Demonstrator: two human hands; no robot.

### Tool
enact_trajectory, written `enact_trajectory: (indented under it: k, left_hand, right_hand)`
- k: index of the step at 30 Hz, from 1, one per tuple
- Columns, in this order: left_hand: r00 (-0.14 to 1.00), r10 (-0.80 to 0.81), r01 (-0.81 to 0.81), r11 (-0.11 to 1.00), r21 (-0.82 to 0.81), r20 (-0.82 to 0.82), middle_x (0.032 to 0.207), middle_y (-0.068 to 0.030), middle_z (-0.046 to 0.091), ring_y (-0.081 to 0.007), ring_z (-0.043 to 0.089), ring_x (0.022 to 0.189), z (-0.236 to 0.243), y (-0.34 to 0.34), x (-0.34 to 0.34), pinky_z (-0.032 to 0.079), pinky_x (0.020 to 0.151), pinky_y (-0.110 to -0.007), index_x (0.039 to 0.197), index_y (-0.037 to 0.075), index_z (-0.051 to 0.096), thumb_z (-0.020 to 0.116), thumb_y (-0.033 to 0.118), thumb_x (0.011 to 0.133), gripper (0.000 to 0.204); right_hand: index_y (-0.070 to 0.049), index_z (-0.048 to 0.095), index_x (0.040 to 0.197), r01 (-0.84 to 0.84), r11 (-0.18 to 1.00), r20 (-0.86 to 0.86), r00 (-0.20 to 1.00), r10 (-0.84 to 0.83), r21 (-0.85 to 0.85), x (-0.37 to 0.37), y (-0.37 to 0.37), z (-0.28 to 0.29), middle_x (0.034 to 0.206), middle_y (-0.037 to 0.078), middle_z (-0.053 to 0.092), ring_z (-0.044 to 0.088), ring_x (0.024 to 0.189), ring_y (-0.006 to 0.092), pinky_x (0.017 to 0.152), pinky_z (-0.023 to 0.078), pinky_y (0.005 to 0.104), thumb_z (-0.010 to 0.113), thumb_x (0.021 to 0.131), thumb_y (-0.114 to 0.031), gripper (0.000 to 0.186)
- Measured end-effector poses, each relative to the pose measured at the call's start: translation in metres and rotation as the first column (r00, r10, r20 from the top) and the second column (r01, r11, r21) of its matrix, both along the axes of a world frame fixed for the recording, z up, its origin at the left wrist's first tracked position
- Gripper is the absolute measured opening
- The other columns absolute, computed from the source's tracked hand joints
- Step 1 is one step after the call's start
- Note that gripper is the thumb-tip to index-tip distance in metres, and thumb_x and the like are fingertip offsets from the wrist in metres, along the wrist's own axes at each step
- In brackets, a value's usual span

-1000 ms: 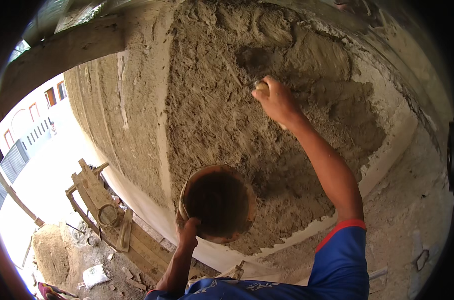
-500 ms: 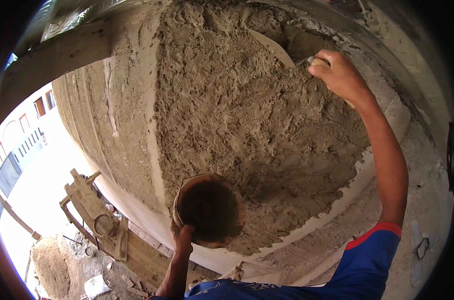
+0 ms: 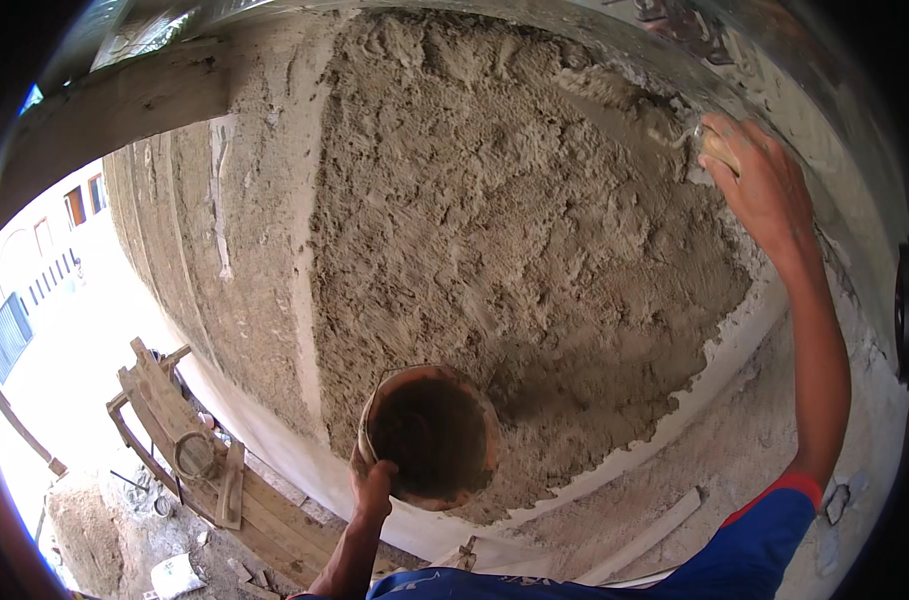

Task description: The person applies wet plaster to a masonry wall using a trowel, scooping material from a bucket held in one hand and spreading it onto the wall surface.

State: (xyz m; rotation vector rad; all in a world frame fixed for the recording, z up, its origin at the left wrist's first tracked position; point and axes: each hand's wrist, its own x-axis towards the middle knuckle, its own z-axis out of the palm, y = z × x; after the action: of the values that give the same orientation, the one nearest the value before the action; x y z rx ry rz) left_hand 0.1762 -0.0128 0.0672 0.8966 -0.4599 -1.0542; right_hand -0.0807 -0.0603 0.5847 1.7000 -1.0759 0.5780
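My right hand is closed round the light handle of a trowel, high at the right of the wall. The blade reaches left from the hand against the wall; it blends with the grey-brown mortar and is hard to make out. Rough wet mortar covers most of the wall panel in front of me. Low in the middle, my left hand grips the rim of a bucket with its thumb over the edge. The bucket is tilted with its mouth toward me, its inside dark.
A pale vertical strip borders the mortar on the left. Wooden planks with a round container on them lie below left, near a sand heap. A beam crosses the upper left. A ledge runs below the wall.
My right hand has moved right and slightly down with the trowel, and the blade no longer stands out from the mortar. My left hand still holds the bucket, slightly lower in view.
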Motion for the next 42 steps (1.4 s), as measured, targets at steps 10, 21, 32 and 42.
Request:
enact_trajectory:
  k: [10, 21, 32, 42]
  left_hand:
    - [0.997, 0.074, -0.075, 0.997, -0.012, -0.025, 0.116, -0.0117, 0.060, -0.0230, 0.058, 0.105, -0.009, 0.027, 0.010, 0.047, 0.091, -0.032, 0.125, 0.000, 0.050, 0.050, -0.006, 0.062, 0.063]
    - [0.979, 0.203, -0.203, 0.978, 0.042, -0.003, 0.112, -0.0137, 0.060, -0.0252, 0.060, 0.099, -0.025, 0.054, 0.034, 0.047, 0.089, -0.033, 0.125, -0.001, 0.049, 0.051, -0.006, 0.061, 0.064]
    - [0.975, 0.223, -0.222, 0.971, 0.087, 0.002, 0.112, -0.0138, 0.059, -0.0251, 0.058, 0.102, -0.007, 0.062, 0.048, 0.045, 0.091, -0.032, 0.124, -0.003, 0.049, 0.051, -0.004, 0.060, 0.063]
    - [0.959, 0.156, -0.172, 0.984, 0.046, 0.237, 0.112, -0.0166, 0.060, -0.0252, 0.056, 0.104, 0.011, 0.034, 0.022, 0.044, 0.094, -0.035, 0.125, -0.007, 0.048, 0.054, 0.003, 0.064, 0.062]
  right_hand:
    - [-0.002, 0.064, 0.109, -0.716, 0.559, 0.120, 0.654, 0.747, 0.418, 0.089, 0.016, -0.011, 0.081, 0.005, 0.064, 0.059, 0.071, 0.0128, 0.065, 0.048, 0.0281, 0.073, 0.080, -0.024, 0.038]
    - [0.000, 0.062, 0.117, -0.582, 0.807, 0.187, 0.807, 0.560, 0.100, 0.078, -0.114, 0.008, 0.108, 0.017, 0.067, 0.067, 0.092, 0.0257, 0.077, 0.054, 0.0372, 0.067, 0.086, -0.030, 0.044]
    - [0.001, 0.058, 0.110, -0.405, 0.275, 0.366, 0.912, 0.183, 0.872, 0.086, -0.053, -0.139, 0.086, 0.011, 0.063, 0.062, 0.072, 0.0182, 0.063, 0.055, 0.0286, 0.064, 0.086, -0.023, 0.034]
    - [0.001, 0.043, 0.131, -0.117, -0.601, 0.069, 0.992, -0.102, 0.791, 0.048, -0.062, -0.355, 0.091, 0.012, 0.062, 0.063, 0.074, 0.0168, 0.063, 0.051, 0.0325, 0.060, 0.085, -0.016, 0.052]
